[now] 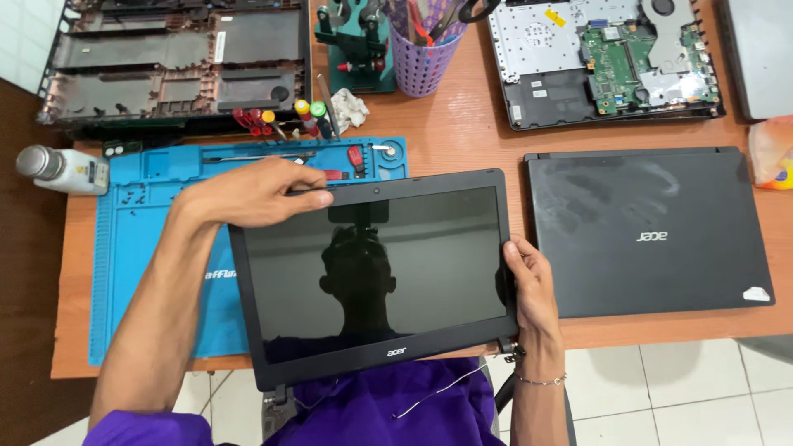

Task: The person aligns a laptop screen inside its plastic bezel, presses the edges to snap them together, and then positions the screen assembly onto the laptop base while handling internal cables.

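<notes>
Purple shirt (pixel 388 413) fills the near edge at 6 o'clock, w/ one thin white wire (pixel 438 395) trailing across it. Just above sits one detached laptop screen panel (pixel 376 268), black bezel, glass dark and reflective, tilted slightly, its lower edge over the lap and its top edge over the table (pixel 462 132).

Left hand (pixel 252 192) at approx 10 o'clock of the panel: fingers curled over the top-left corner, thumb and fingertips pinching the bezel edge. Right hand (pixel 529 285) at 3 o'clock: palm against the right edge, fingers wrapped round it, closed on the frame. One thin bracelet (pixel 541 381) on the right wrist.

Under the panel's left part lies one blue work mat (pixel 136 248), small screws scattered in its trays at 9 o'clock. One white bottle (pixel 62 168) lies on its side at the mat's far-left corner.

At 3 o'clock of the panel, just beside it, one closed black laptop (pixel 648 231). At 1 o'clock, one opened laptop base (pixel 603 58) w/ one green circuit board exposed. At 11 o'clock, one stripped black laptop shell (pixel 178 66). At 12 o'clock, one purple mesh cup (pixel 425 58) holding tools, one green fixture (pixel 357 45) beside it, and approx four screwdrivers (pixel 285 120) w/ red, yellow, green handles; exact count hard to tell.
</notes>
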